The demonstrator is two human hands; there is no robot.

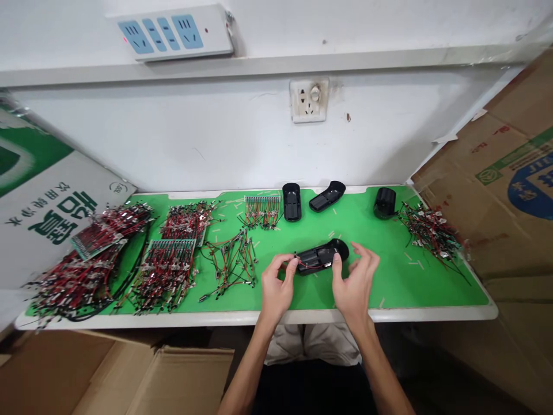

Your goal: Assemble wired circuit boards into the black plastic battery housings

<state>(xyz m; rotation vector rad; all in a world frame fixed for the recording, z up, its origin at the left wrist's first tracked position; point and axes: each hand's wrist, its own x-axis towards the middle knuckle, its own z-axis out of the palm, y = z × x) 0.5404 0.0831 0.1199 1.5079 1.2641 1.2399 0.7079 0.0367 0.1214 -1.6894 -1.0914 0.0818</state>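
Observation:
A black plastic housing (322, 255) lies on the green mat (389, 276) in front of me, with thin red wires inside it. My left hand (276, 286) pinches the housing's left end, where the wires come out. My right hand (355, 282) has its thumb on the housing's right end, with the other fingers spread loosely above the mat. Both forearms reach in from the bottom of the view.
Three more black housings (292, 201) (327, 195) (384, 202) lie along the back of the mat. Piles of red and black wire assemblies (108, 253) cover the left half; a smaller pile (430, 230) sits at the right. Cardboard boxes (505, 190) flank the bench. A wall socket (309, 100) is above.

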